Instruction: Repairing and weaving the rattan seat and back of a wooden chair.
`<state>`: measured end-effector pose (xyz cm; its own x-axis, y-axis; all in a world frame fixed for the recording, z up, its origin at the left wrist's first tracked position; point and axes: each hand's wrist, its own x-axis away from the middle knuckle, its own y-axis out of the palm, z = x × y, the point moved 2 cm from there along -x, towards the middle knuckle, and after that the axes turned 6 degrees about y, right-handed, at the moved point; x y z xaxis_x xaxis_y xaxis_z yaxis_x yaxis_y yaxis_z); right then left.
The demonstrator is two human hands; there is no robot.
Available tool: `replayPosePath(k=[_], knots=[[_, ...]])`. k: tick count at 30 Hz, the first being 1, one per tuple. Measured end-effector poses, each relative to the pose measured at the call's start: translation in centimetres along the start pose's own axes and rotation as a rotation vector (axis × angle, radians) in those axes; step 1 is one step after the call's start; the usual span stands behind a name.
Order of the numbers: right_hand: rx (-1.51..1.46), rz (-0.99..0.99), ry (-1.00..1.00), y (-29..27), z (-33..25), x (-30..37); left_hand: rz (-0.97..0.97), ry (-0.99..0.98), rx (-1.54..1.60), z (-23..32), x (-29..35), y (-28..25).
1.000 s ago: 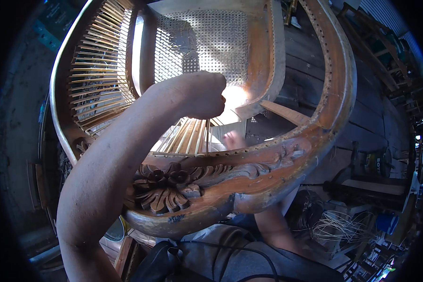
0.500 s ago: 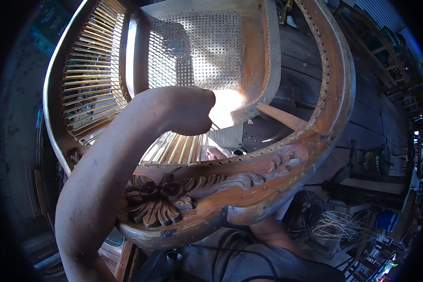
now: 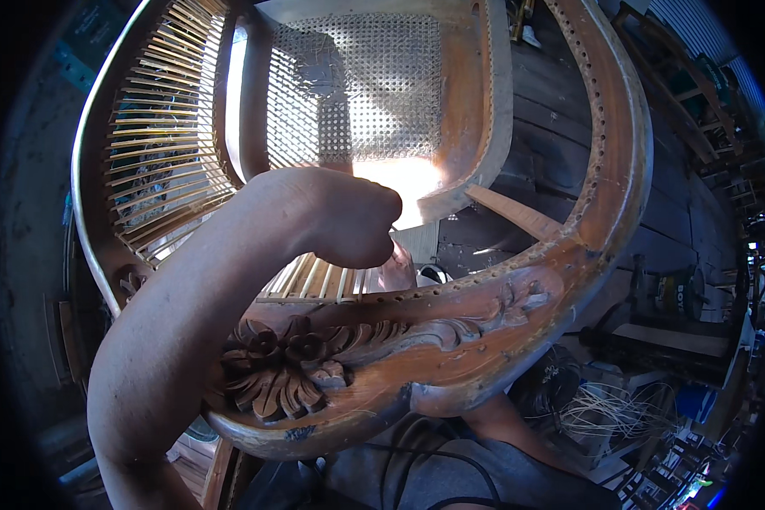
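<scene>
A carved wooden chair frame (image 3: 484, 327) curves around in front of me, its rim lined with small holes. From the lower left my left arm reaches over the carved rail. My left hand (image 3: 361, 221) is bent down and closed inside the frame; its fingers, and whatever they hold, are hidden. Pale cane strands (image 3: 310, 280) run from the rail beneath that hand. My right arm passes under the rail, and part of my right hand (image 3: 398, 270) shows behind it, just below the left hand. Its fingers are too blurred and covered to read.
Beyond the hands lies the woven cane seat (image 3: 391, 93), brightly sunlit at its near edge. More cane strands (image 3: 166, 136) span the left side. A wooden strut (image 3: 514, 212) joins seat and frame. At the lower right is a bundle of loose cane (image 3: 616, 412).
My left hand has moved slightly right and toward me. My right hand has come up closer to it and shows more. The view of the chair has shifted a little.
</scene>
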<state>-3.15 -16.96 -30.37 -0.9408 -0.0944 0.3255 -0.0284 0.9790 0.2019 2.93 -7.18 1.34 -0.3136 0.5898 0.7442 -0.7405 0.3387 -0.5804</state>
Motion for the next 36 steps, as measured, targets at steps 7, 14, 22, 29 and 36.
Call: replayPosePath(k=[7,14,22,29,36], knots=[[0.326,0.014,-0.208,-3.5,2.1,-3.4,0.052,0.043,-0.111,0.6,0.9,-1.0],[0.572,0.046,-0.446,-2.6,4.8,-4.5,0.599,-0.033,-0.125,1.0,6.3,-6.1],[-0.335,0.042,0.052,-0.2,-8.2,-4.2,1.100,-0.362,-0.315,5.1,8.7,-7.5],[-0.624,-0.091,0.018,-0.3,-11.4,-7.6,1.396,-0.221,-0.597,-1.7,4.9,-15.7],[-1.015,-0.197,0.132,-3.1,-15.6,-11.4,1.401,-0.302,-0.385,-2.6,4.7,-18.2]])
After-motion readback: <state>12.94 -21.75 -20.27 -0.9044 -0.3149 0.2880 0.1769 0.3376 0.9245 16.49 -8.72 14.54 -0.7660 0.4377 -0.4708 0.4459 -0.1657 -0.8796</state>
